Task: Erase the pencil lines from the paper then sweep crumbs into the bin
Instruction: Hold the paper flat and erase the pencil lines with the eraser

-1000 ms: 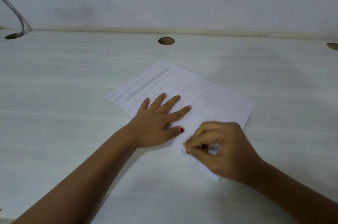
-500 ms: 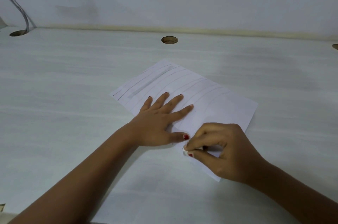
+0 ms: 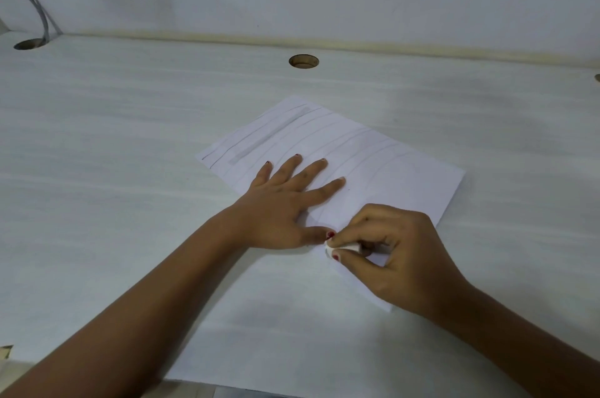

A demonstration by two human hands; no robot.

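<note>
A white sheet of paper [image 3: 383, 157] with several long pencil lines lies at an angle on the white desk [image 3: 130, 186]. My left hand [image 3: 282, 203] rests flat on the paper's near left part, fingers spread and straight. Just to its right, my right hand [image 3: 396, 254] pinches a small white eraser [image 3: 341, 249] between thumb and fingers, its tip on the paper's near edge beside my left thumb. The lines nearest my right hand look fainter than the far ones. No bin is in view.
The desk has round cable holes: one at the back middle [image 3: 303, 61], one at the far left [image 3: 29, 43] with a grey cable [image 3: 35, 4] running into it. A wall stands behind the desk. The desk's front edge runs along the bottom.
My right hand with the eraser has shifted slightly along the paper's near edge, staying beside my left thumb. My left hand stays flat on the sheet.
</note>
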